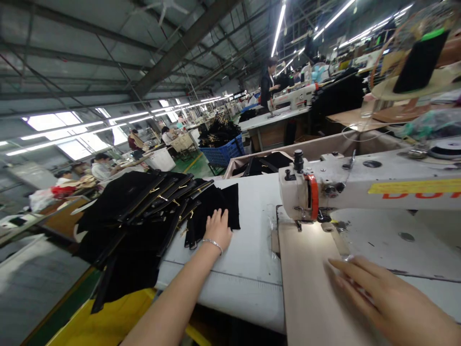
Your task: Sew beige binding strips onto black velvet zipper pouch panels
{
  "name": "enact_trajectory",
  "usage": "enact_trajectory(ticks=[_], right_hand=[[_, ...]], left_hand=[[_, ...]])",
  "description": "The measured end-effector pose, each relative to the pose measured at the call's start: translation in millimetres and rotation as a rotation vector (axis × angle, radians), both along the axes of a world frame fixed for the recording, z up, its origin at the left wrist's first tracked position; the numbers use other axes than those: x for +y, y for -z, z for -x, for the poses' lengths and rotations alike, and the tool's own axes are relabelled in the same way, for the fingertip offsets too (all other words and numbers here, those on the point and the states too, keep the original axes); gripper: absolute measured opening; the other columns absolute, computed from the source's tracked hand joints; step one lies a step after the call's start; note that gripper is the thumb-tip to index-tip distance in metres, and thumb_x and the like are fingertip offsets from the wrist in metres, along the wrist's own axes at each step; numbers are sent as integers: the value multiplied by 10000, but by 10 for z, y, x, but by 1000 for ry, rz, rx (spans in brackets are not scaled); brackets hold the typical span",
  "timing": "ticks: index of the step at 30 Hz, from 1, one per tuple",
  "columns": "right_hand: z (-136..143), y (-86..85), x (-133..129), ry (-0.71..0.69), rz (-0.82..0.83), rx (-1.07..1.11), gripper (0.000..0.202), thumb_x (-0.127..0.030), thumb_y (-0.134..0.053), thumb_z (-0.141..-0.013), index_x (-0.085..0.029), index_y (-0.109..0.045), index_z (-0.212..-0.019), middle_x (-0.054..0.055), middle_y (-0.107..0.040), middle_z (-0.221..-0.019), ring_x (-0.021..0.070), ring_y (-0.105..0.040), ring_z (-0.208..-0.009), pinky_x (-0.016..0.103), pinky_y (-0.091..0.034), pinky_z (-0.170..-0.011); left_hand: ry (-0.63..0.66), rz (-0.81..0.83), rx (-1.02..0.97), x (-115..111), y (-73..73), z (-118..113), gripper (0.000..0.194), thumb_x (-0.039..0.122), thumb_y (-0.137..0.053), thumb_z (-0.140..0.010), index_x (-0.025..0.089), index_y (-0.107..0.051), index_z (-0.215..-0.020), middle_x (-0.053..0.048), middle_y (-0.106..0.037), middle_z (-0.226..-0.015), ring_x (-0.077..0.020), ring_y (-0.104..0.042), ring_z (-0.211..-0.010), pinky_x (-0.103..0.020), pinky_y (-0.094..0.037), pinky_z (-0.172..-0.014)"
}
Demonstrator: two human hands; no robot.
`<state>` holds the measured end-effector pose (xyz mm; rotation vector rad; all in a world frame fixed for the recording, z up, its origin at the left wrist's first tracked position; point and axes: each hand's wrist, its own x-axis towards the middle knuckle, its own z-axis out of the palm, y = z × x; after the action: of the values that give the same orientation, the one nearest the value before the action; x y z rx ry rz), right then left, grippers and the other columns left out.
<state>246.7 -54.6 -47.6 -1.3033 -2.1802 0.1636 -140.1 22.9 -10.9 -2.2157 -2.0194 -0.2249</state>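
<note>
My left hand [219, 230], with a bangle at the wrist, lies flat on a black fabric piece [231, 202] on the white sewing table [252, 269]. Its fingers are stretched out. To its left is a heap of black pieces [122, 197] with zippers and gold-coloured pulls, fanned over the table's edge. My right hand [382, 293] is at the right edge of a long beige panel [306, 274], fingers extended and slightly blurred; I cannot tell whether it touches the panel. The panel's far end reaches the presser foot of the white sewing machine [345, 175], under its lamp.
Below the table's left side is a yellow bin [108, 319]. Behind the table are a beige-lined box [234, 166] of black pieces and a blue crate [225, 153]. A black thread cone [421, 62] stands at upper right. Several people are farther back.
</note>
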Motion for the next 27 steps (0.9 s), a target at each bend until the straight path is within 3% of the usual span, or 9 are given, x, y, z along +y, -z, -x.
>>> enact_trajectory(ticks=[2,5,8,12,16,20,23,25,27], right_hand=[[107,-19,244,-100,3,-98,318,-417,-425,-929,-297,-635,-1136,54,-630,-1066,213,-613,-942,377,-520,-837],[204,64,478,-138,-43,-149,304,-387,-426,-933,-272,-633,-1124,65,-616,-1031,230,-585,-968,415,-486,-867],[205,179,548,-121,-76,-145,322,-375,-417,-942,-253,-607,-1172,71,-603,-1035,223,-571,-967,405,-467,-864],[172,223,525,-99,-109,-193,333,-369,-447,-923,-266,-579,-1210,62,-578,-1143,241,-535,-1041,439,-421,-902],[169,201,516,-79,-130,-227,350,-358,-459,-907,-280,-565,-1232,48,-567,-1216,250,-515,-1099,438,-413,-887],[183,191,521,-81,-142,-250,361,-349,-443,-911,-286,-558,-1247,43,-573,-1235,246,-520,-1117,430,-415,-884],[214,169,511,-60,-151,-260,405,-366,-434,-918,-282,-514,-1306,49,-534,-1307,250,-493,-1171,440,-402,-928],[240,138,498,-48,-152,-261,434,-386,-426,-926,-280,-480,-1343,55,-497,-1354,253,-470,-1204,444,-389,-962],[262,94,483,-46,-144,-262,437,-403,-419,-935,-293,-470,-1355,55,-482,-1371,258,-461,-1214,451,-387,-969]], left_hand=[[-16,56,12,40,0,304,489,197,-521,-880,103,-444,-1354,-198,-441,-1421,-312,-405,-1337,-523,-341,-1087],[55,98,12,74,-41,543,386,192,-474,-910,180,-530,-1292,-97,-541,-1358,-216,-512,-1255,-392,-413,-1064],[104,101,7,60,-124,593,443,109,-478,-862,208,-543,-1289,-55,-563,-1336,-184,-523,-1235,-354,-400,-1083],[148,94,-8,9,-175,531,677,48,-593,-705,209,-484,-1353,-63,-531,-1359,-216,-490,-1261,-356,-376,-1106],[105,64,-46,50,-212,527,589,-14,-536,-694,195,-594,-1242,-54,-620,-1256,-202,-571,-1176,-331,-426,-1064],[-19,-58,-103,124,-514,643,304,149,-514,-854,186,-671,-1112,-52,-705,-1095,-215,-662,-1024,-339,-525,-939],[-105,-272,-128,-29,-862,574,367,280,-406,-956,127,-588,-1236,-117,-624,-1247,-251,-591,-1156,-406,-460,-1019],[-28,-399,-155,-276,-1024,350,385,294,-394,-969,156,-540,-1297,-94,-596,-1291,-227,-567,-1188,-388,-427,-1054],[186,-337,-188,-578,-1071,13,369,265,-409,-965,225,-533,-1310,-49,-634,-1240,-196,-604,-1134,-350,-455,-1026]])
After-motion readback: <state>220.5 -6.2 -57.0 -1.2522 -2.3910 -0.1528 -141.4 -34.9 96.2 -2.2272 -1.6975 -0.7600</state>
